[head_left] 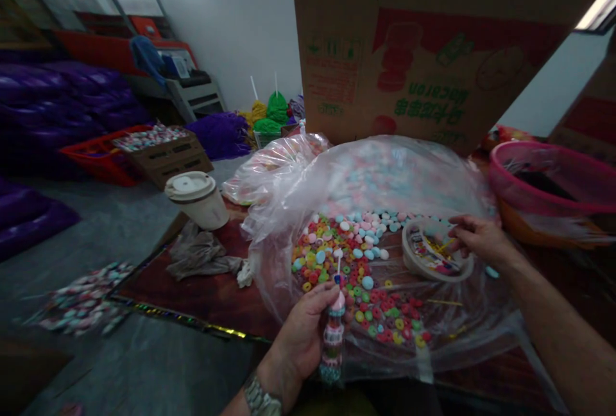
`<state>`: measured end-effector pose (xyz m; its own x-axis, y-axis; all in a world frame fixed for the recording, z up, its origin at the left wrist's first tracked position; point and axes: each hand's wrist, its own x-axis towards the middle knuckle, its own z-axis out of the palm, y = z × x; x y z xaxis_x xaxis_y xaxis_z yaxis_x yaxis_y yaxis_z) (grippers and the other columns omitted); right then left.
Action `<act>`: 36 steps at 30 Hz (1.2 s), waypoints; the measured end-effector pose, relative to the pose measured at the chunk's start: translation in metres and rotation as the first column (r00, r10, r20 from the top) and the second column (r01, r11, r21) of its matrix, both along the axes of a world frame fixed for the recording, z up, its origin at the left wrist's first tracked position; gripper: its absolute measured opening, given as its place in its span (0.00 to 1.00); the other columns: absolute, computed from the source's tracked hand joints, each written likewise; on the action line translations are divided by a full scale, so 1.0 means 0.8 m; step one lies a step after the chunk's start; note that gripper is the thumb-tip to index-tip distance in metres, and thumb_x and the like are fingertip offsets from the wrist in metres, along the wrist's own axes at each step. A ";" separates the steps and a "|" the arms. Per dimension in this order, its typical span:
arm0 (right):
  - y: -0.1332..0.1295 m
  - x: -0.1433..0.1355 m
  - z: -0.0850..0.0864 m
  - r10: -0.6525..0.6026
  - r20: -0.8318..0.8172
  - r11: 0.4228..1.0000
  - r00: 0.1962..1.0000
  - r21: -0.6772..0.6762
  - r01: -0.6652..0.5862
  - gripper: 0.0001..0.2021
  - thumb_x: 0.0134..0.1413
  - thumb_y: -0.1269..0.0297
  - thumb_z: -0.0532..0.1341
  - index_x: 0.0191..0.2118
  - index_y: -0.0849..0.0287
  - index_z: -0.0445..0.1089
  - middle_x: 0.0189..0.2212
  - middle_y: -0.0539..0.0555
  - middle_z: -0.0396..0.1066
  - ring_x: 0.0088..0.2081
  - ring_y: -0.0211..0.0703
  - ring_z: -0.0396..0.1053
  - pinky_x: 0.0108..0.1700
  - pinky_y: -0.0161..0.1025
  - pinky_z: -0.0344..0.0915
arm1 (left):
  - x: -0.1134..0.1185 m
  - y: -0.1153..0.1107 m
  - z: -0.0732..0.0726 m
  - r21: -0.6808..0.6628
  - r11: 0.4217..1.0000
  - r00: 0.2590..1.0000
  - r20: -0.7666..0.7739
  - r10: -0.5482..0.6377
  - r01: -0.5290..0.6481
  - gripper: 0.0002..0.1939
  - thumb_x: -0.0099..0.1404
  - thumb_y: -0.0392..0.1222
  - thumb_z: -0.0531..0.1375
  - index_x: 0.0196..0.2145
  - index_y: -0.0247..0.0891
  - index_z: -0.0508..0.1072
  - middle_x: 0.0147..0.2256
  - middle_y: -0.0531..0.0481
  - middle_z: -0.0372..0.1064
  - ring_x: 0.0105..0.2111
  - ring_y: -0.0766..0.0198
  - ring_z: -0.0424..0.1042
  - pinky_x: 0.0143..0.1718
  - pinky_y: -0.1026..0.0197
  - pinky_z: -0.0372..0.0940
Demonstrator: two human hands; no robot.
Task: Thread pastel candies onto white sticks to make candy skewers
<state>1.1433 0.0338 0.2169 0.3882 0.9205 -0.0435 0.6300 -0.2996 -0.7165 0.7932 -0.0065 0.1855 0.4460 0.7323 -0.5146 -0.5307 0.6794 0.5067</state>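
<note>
My left hand (305, 326) is closed around a candy skewer (333, 339) in a clear wrapper, held upright near the table's front edge. Its white stick (339, 263) points up, and pink, white and blue candies are stacked below. Over a round plastic tub (411, 255), the fingers of my right hand (474, 236) pinch a thin yellow twist tie (446, 244). Printed labels (430, 255) and more yellow strips lie in the tub. Colourful ring-shaped candies (385, 320) and pastel round candies (370, 236) are spread on clear plastic between my hands and beyond.
A large clear bag of pastel candies (385, 169) lies behind the pile, before a tall cardboard box (346, 69). A lidded cup (197, 201) and crumpled grey plastic (202, 252) stand left. At right is a pink basin (510, 156). Wrapped candies (86, 300) lie on the floor.
</note>
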 end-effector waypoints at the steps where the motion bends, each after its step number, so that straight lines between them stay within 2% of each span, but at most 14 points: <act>1: -0.004 -0.003 0.001 0.008 -0.069 0.999 0.998 0.037 -0.005 0.14 0.50 0.69 0.56 0.44 0.65 0.65 0.26 0.56 0.72 0.22 0.42 0.71 0.18 0.33 0.65 | 0.001 -0.001 0.000 0.024 1.000 1.000 0.003 -0.011 0.011 0.08 0.51 0.34 0.64 0.27 0.34 0.66 0.23 0.52 0.69 0.20 0.67 0.69 0.22 0.68 0.62; 8: -0.022 -0.041 0.013 0.128 -0.335 0.978 0.934 0.202 -0.061 0.22 0.35 0.51 0.68 0.35 0.62 0.68 0.25 0.55 0.72 0.24 0.46 0.72 0.21 0.37 0.69 | 0.024 0.003 0.010 0.114 0.990 0.995 -0.073 -0.072 0.080 0.12 0.46 0.38 0.67 0.27 0.34 0.68 0.25 0.51 0.69 0.21 0.67 0.68 0.21 0.69 0.59; 11: -0.039 -0.083 0.017 0.271 -0.397 0.942 0.877 0.299 -0.155 0.20 0.40 0.52 0.67 0.37 0.60 0.69 0.29 0.55 0.73 0.27 0.46 0.73 0.26 0.39 0.71 | 0.047 0.013 0.023 0.176 0.975 0.990 -0.068 -0.123 0.133 0.12 0.45 0.39 0.67 0.26 0.34 0.68 0.21 0.53 0.66 0.19 0.70 0.64 0.21 0.68 0.58; 13: -0.052 -0.116 0.017 0.406 -0.380 0.885 0.831 0.389 -0.255 0.14 0.48 0.55 0.64 0.38 0.58 0.69 0.30 0.54 0.72 0.28 0.45 0.73 0.29 0.39 0.72 | 0.062 0.018 0.030 0.235 0.959 0.988 -0.049 -0.149 0.156 0.11 0.44 0.38 0.67 0.23 0.34 0.68 0.21 0.53 0.65 0.19 0.71 0.62 0.22 0.69 0.57; 17: -0.065 -0.164 0.006 0.556 0.027 0.713 0.831 0.498 -0.493 0.06 0.56 0.68 0.57 0.39 0.58 0.70 0.31 0.54 0.70 0.33 0.42 0.71 0.34 0.37 0.69 | 0.071 0.017 0.032 0.287 0.951 0.992 -0.087 -0.088 0.110 0.08 0.42 0.36 0.65 0.19 0.32 0.68 0.17 0.54 0.61 0.19 0.72 0.60 0.22 0.70 0.55; 19: -0.063 -0.173 -0.003 0.568 0.262 0.637 0.780 0.461 -0.618 0.08 0.57 0.71 0.54 0.37 0.59 0.70 0.31 0.55 0.69 0.33 0.41 0.69 0.34 0.35 0.67 | 0.065 0.013 0.029 0.267 0.960 0.992 -0.106 -0.062 0.088 0.08 0.42 0.35 0.65 0.19 0.32 0.67 0.17 0.54 0.61 0.18 0.72 0.59 0.22 0.69 0.55; 21: -0.059 -0.173 -0.007 0.591 0.386 0.601 0.708 0.373 -0.706 0.10 0.58 0.71 0.52 0.34 0.60 0.71 0.29 0.55 0.68 0.30 0.40 0.68 0.31 0.34 0.65 | 0.056 0.010 0.025 0.237 0.969 0.994 -0.100 -0.046 0.069 0.09 0.42 0.35 0.65 0.19 0.33 0.67 0.18 0.54 0.62 0.18 0.71 0.61 0.23 0.68 0.57; 23: -0.058 -0.168 -0.003 0.562 0.408 0.630 0.719 0.352 -0.692 0.11 0.58 0.70 0.52 0.32 0.59 0.71 0.27 0.55 0.67 0.29 0.41 0.67 0.30 0.34 0.64 | 0.046 0.010 0.022 0.207 0.977 0.995 -0.091 -0.037 0.055 0.11 0.43 0.38 0.66 0.21 0.34 0.67 0.19 0.54 0.63 0.19 0.69 0.64 0.24 0.66 0.60; 26: -0.065 -0.166 0.015 0.490 0.226 0.727 0.842 0.427 -0.538 0.08 0.57 0.66 0.55 0.33 0.58 0.71 0.25 0.52 0.67 0.26 0.39 0.66 0.28 0.33 0.64 | 0.035 0.011 0.019 0.195 0.979 0.988 -0.148 -0.038 0.066 0.12 0.46 0.42 0.65 0.24 0.35 0.66 0.21 0.55 0.63 0.18 0.66 0.66 0.21 0.65 0.60; 27: -0.069 -0.171 0.020 0.511 0.131 0.746 0.849 0.424 -0.514 0.08 0.57 0.66 0.55 0.33 0.58 0.71 0.24 0.51 0.67 0.25 0.39 0.65 0.26 0.32 0.63 | 0.034 0.012 0.018 0.213 0.974 0.982 -0.185 -0.038 0.078 0.11 0.47 0.43 0.65 0.25 0.35 0.67 0.21 0.55 0.63 0.18 0.67 0.66 0.19 0.66 0.58; 29: -0.078 -0.189 0.023 0.613 -0.044 0.740 0.789 0.383 -0.554 0.09 0.57 0.65 0.55 0.37 0.57 0.73 0.23 0.50 0.68 0.24 0.38 0.65 0.26 0.32 0.64 | 0.035 0.012 0.017 0.282 0.955 0.966 -0.256 -0.018 0.093 0.09 0.49 0.42 0.64 0.26 0.34 0.69 0.21 0.55 0.63 0.17 0.69 0.63 0.18 0.68 0.55; 31: -0.082 -0.212 0.014 0.671 -0.141 0.718 0.728 0.366 -0.592 0.12 0.59 0.65 0.53 0.43 0.56 0.72 0.27 0.51 0.70 0.30 0.40 0.68 0.33 0.34 0.66 | 0.037 0.011 0.016 0.368 0.925 0.957 -0.290 0.014 0.098 0.07 0.50 0.40 0.62 0.26 0.33 0.72 0.21 0.54 0.64 0.18 0.70 0.62 0.20 0.68 0.55; 33: -0.082 -0.230 -0.001 0.665 -0.164 0.727 0.729 0.364 -0.582 0.16 0.61 0.64 0.51 0.50 0.55 0.69 0.33 0.53 0.71 0.38 0.43 0.68 0.41 0.37 0.65 | 0.036 0.010 0.014 0.411 0.904 0.952 -0.305 0.017 0.116 0.05 0.51 0.38 0.60 0.25 0.33 0.72 0.20 0.53 0.64 0.19 0.70 0.60 0.20 0.68 0.54; 36: -0.077 -0.236 -0.017 0.632 -0.176 0.770 0.754 0.252 -0.586 0.22 0.61 0.63 0.49 0.60 0.55 0.57 0.30 0.51 0.68 0.31 0.40 0.66 0.35 0.35 0.64 | 0.030 0.008 0.007 0.422 0.887 0.932 -0.363 -0.023 0.187 0.06 0.52 0.37 0.58 0.20 0.34 0.69 0.18 0.54 0.61 0.18 0.70 0.57 0.20 0.68 0.51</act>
<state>0.9546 -0.0274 0.2035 -0.2596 0.9579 0.1224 0.4395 0.2301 -0.8683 0.8169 -0.0001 0.1909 0.3915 0.8763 -0.2807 -0.2095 0.3819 0.9001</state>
